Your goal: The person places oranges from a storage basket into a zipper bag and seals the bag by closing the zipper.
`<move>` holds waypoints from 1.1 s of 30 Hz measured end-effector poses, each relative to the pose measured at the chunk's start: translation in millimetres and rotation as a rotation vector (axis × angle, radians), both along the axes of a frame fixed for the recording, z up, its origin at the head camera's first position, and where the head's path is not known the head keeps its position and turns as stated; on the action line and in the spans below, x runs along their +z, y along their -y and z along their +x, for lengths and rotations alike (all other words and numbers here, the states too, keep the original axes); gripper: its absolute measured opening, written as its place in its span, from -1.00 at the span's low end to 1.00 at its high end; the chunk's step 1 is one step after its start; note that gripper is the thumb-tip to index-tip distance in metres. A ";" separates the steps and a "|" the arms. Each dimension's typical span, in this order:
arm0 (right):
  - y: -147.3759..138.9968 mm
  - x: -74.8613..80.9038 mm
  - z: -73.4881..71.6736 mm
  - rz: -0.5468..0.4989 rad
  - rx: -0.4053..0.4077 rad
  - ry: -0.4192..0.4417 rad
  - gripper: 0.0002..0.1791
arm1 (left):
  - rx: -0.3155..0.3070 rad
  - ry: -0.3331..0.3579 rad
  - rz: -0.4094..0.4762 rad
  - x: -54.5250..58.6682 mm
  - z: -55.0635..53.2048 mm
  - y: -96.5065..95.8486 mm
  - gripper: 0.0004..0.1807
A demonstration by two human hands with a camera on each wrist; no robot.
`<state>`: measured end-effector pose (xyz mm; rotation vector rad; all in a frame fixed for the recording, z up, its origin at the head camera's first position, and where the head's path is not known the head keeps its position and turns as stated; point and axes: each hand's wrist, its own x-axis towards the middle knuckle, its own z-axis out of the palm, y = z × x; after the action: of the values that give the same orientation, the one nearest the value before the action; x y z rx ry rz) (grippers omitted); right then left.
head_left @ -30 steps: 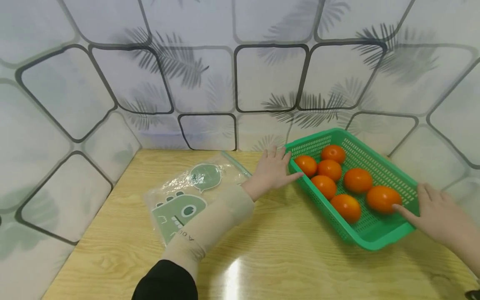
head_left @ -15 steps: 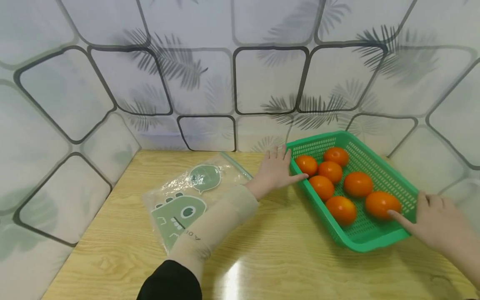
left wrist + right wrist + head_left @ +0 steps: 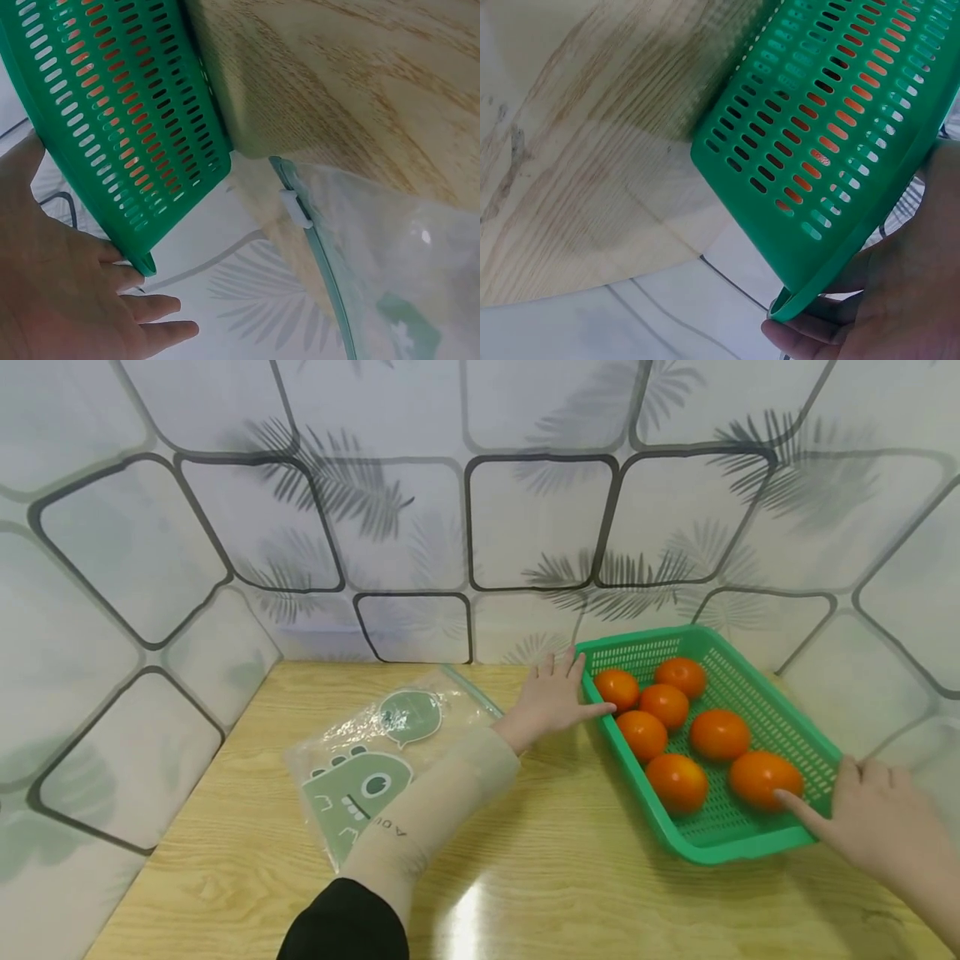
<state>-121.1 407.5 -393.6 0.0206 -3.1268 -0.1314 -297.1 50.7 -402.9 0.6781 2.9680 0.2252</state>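
A green plastic basket (image 3: 651, 806) with slotted walls stands on the right of the table and holds several smooth, round orange fruits (image 3: 720, 735), whose exact kind I cannot tell. My left hand (image 3: 551, 702) rests against the basket's far left corner, fingers straight and spread, the thumb across the rim. In the left wrist view that hand (image 3: 67, 289) lies along the rim. At the opposite right corner my right hand (image 3: 877, 814) grips the rim, its thumb over the inside near one fruit. The right wrist view shows the right hand's fingers (image 3: 810, 337) bent around the rim's end.
A clear zip bag (image 3: 450, 706) with a green dinosaur print lies flat on the wooden table (image 3: 525, 877), left of the basket and partly under my left forearm. Patterned wall covering (image 3: 540, 518) rises behind the table and at both sides.
The basket has turned slightly, its near end swinging left and its far corner shifting right. Inside, the fruits have shifted a little. My right hand has come slightly nearer with the rim; the left barely moved.
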 end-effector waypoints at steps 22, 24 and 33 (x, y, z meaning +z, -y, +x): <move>27.8 -0.2 18.9 0.021 0.009 -0.004 0.15 | -0.053 0.013 0.006 3.0 -5.9 -2.6 -0.11; 30.9 -0.5 19.6 0.035 0.014 -0.003 0.13 | -0.049 0.018 0.018 3.8 -6.0 -2.5 -0.13; 38.2 -0.4 21.4 0.072 0.035 0.002 0.00 | -0.030 0.015 0.006 2.1 -8.4 -5.1 -0.17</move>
<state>-99.7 369.3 -393.9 0.0763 -3.1203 -0.2427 -305.6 55.8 -400.9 0.7178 2.9418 0.2364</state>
